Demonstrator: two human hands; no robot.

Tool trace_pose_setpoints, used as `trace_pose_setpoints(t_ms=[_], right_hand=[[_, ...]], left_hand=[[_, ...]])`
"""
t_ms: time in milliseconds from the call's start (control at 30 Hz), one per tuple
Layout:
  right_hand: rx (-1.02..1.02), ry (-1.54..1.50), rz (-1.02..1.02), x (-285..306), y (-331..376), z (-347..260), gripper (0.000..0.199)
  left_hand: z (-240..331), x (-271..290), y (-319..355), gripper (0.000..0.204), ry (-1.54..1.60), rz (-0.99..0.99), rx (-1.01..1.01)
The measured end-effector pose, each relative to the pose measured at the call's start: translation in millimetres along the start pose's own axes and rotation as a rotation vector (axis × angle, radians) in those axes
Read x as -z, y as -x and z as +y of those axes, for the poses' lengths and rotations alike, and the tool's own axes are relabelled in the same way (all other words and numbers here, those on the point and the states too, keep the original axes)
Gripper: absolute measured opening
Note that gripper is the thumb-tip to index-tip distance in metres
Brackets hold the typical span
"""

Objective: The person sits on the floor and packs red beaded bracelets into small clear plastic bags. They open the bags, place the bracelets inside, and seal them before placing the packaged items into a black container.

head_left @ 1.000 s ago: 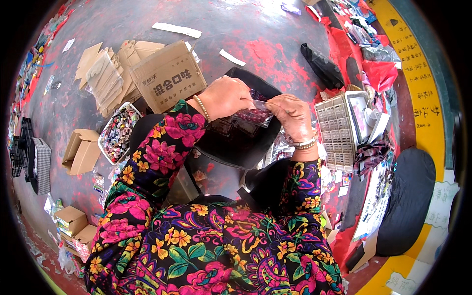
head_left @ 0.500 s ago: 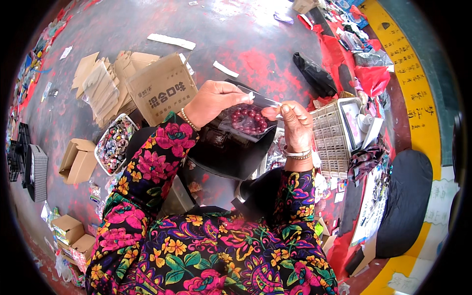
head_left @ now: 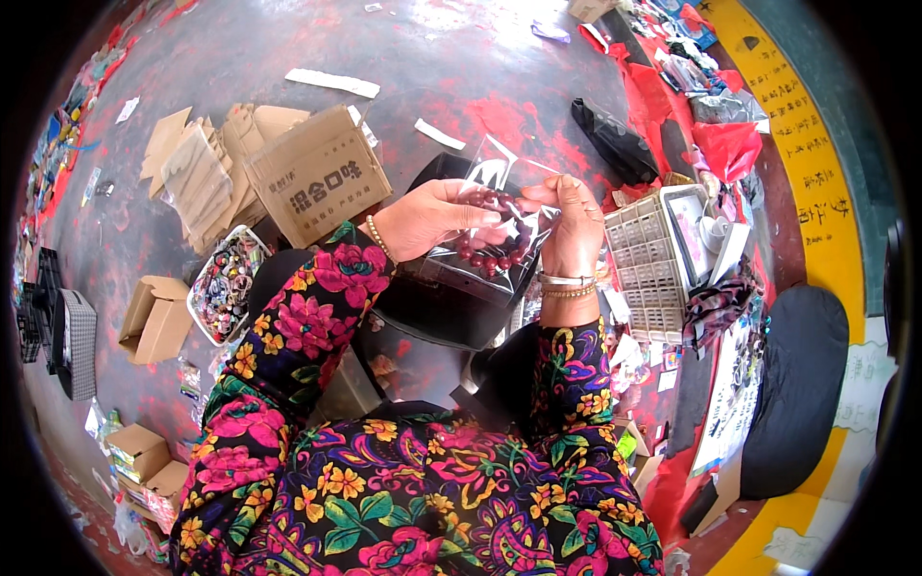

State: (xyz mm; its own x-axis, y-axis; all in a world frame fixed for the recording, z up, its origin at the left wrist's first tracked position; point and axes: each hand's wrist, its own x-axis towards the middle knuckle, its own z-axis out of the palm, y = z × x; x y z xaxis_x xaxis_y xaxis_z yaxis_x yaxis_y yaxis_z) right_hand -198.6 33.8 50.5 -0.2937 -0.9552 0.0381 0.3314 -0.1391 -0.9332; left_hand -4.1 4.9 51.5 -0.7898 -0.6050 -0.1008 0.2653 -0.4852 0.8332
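Beads (head_left: pixel 492 261) apparently inside clear bag (head_left: pixel 495 165), above black bin (head_left: pixel 434 322). At beads' 9 o'clock, left hand (head_left: pixel 437 219), half-curled, grips bag; at 3, right hand (head_left: pixel 573 230) pinches its edge. Risk: slick film slips, beads drop binward.

white glare (head_left: pixel 490 13) lies on red-stained grey floor (head_left: pixel 427 91); yellow band (head_left: pixel 834 252) rightward.
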Motion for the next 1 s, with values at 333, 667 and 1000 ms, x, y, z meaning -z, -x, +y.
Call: trace_pose_setpoints(t_ms=[333,667,1000], right_hand=[[-0.161,-0.008,-0.272,4,3,10,0.043],[-0.360,-0.068,-0.324,-4,4,28,0.016],[-0.222,0.155,-0.205,4,1,20,0.016]], left_hand=[[-2,19,-5,0.029,0.216,0.246,-0.254],[-3,32,-9,0.029,0.341,0.315,-0.442],[1,27,-6,0.019,0.359,0.377,-0.480]])
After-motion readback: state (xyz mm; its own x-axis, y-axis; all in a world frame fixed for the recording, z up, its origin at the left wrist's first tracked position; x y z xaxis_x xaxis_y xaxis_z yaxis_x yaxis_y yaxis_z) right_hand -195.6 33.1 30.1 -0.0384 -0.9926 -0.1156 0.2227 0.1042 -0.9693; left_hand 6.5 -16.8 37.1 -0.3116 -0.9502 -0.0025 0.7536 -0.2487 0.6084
